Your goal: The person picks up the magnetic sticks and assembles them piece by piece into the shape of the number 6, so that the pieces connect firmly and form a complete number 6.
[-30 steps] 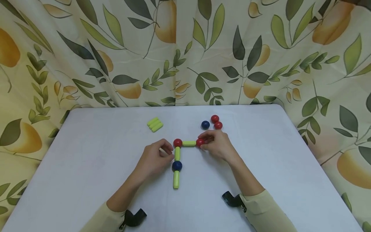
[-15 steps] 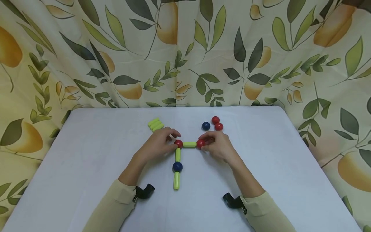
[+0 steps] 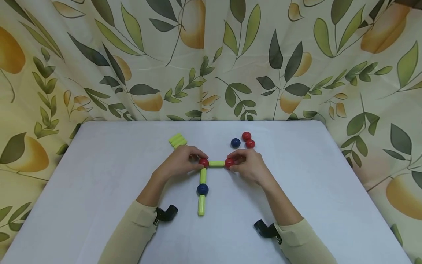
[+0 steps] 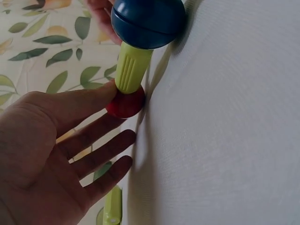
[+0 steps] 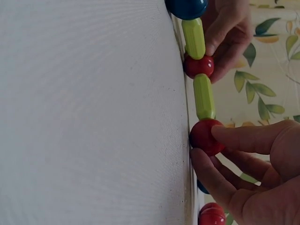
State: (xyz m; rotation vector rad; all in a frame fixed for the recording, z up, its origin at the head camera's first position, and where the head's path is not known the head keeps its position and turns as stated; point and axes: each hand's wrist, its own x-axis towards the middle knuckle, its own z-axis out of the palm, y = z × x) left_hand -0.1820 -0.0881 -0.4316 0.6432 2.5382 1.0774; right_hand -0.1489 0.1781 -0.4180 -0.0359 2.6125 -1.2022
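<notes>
An L-shaped chain of balls and short rods lies on the table. My left hand (image 3: 178,163) pinches the red corner ball (image 3: 204,163) between thumb and index finger, the other fingers spread in the left wrist view. From that ball a yellow-green rod (image 3: 216,164) runs right to another red ball (image 5: 207,137), which my right hand (image 3: 248,165) grips with thumb and fingertips. A second yellow-green rod (image 4: 133,68) comes toward me from the corner to a blue ball (image 3: 202,189). Beyond it a third yellow-green rod (image 3: 201,205) points at the near edge.
Behind my left hand sits a small group of yellow-green rods (image 3: 178,139), partly covered by it. Two red balls (image 3: 248,139) and a blue ball (image 3: 235,143) rest beyond my right hand. A patterned curtain (image 3: 211,73) hangs behind the white table (image 3: 99,176).
My left hand has moved forward and right from beside the chain and now pinches the red corner ball. My right hand keeps its hold on the other red ball.
</notes>
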